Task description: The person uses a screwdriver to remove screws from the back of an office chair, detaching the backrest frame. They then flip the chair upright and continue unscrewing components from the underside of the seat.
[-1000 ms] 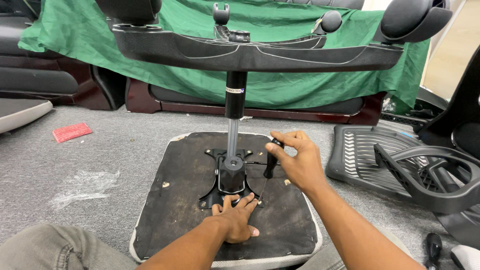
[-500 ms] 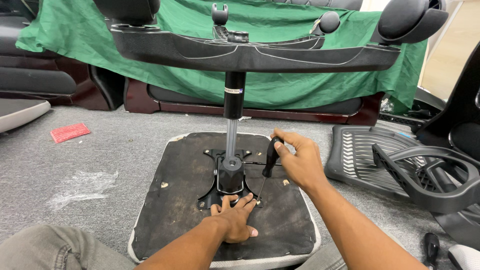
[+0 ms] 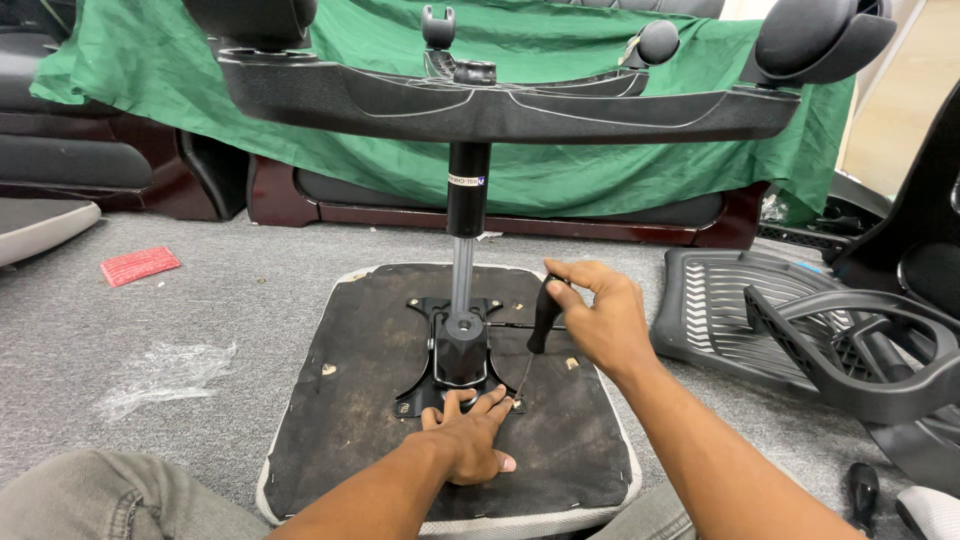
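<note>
On upturned black seat underside (image 3: 360,420): right hand (image 3: 600,320) gripping black-handled screwdriver (image 3: 543,316), tilting tip-down toward left; left hand (image 3: 468,435) pressing flat, fingers spread, beside black metal bracket (image 3: 460,352).

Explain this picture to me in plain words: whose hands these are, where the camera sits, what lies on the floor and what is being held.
The camera is worn on a person's head and looks down, so both arms are that person's own. On the grey carpet lies an upturned office chair seat, dark underside up. A black metal mounting plate is fixed to it, and a gas lift column rises to the five-armed wheel base overhead. The right hand grips a black-handled screwdriver, its tip at a corner of the plate. The left hand presses flat beside that tip. To the right lie black plastic chair parts; behind hangs a green cloth.
</note>
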